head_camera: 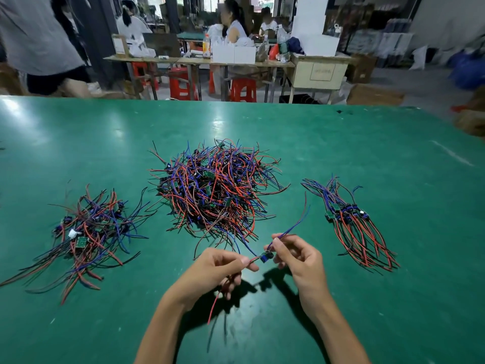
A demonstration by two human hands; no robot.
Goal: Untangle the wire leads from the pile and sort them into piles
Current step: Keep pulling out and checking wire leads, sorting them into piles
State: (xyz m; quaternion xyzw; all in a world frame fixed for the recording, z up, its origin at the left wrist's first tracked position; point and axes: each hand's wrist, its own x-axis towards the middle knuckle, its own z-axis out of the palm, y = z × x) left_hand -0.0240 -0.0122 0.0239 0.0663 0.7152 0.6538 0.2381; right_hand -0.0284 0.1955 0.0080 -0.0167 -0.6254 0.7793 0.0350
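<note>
Toward the left edge of the green tabletop (341,143) lies a loose left pile (91,232) of red, blue and black wire leads with small green boards and one white connector among them, its long ends trailing toward the near left corner. Right of it, around the middle of the tabletop, sits the big tangled pile (215,187), the largest heap, with leads sticking out on every side. Just in front of that heap, near the front edge, the left hand (215,271) pinches the red end of a single wire lead (265,256) between thumb and forefinger, the other fingers curled under, and the lead's red and black tails hang down below the palm. The small dark component of the lead sits between the two hands. The right hand (296,256) pinches the blue and red strands just beyond that component, and they rise up and to the right above the tabletop. Further right, well apart from the heap and toward the right edge, lies the neat right pile (351,222), its leads laid side by side with the components lined up
</note>
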